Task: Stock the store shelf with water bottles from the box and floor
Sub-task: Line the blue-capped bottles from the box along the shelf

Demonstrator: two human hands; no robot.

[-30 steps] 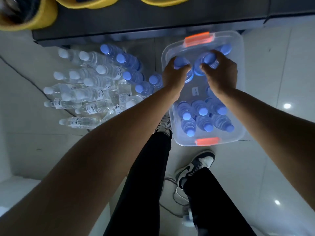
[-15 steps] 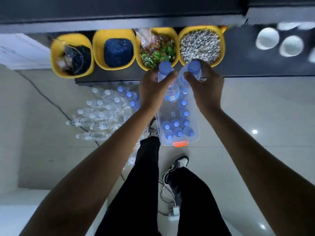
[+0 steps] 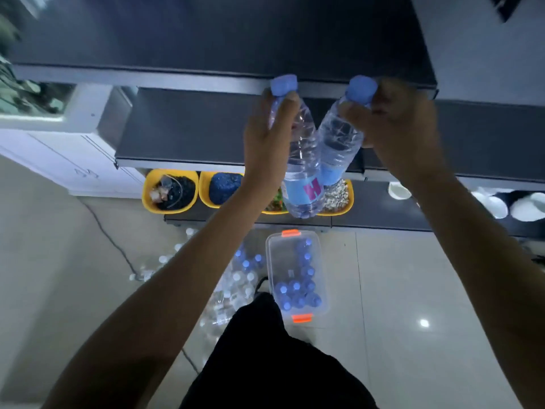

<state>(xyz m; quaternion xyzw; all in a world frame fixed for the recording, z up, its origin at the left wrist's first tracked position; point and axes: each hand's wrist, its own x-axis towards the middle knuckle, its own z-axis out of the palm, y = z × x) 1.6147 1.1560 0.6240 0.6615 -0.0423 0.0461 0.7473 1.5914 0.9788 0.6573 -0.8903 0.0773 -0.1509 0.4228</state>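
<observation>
My left hand (image 3: 267, 140) grips a clear water bottle (image 3: 300, 169) with a blue cap and a blue label, held near its neck. My right hand (image 3: 395, 128) grips a second blue-capped bottle (image 3: 339, 137) the same way. Both bottles hang tilted, their bottoms touching, in front of the dark shelf boards (image 3: 206, 81). Far below on the floor stands the clear plastic box (image 3: 272, 261) with orange latches, several blue-capped bottles inside. Left of it lies a heap of loose bottles (image 3: 239, 278) on the tiles.
Yellow bins (image 3: 169, 191) with mixed goods sit on the lowest shelf, white bowls (image 3: 498, 205) at its right. A white cabinet (image 3: 59, 152) stands at left. A dark cable (image 3: 112, 240) runs across the floor. My dark trouser leg (image 3: 280, 364) fills the bottom centre.
Both hands took a bottle each out of the box and lifted them up past the yellow bins to the upper shelf boards; the view rose with them.
</observation>
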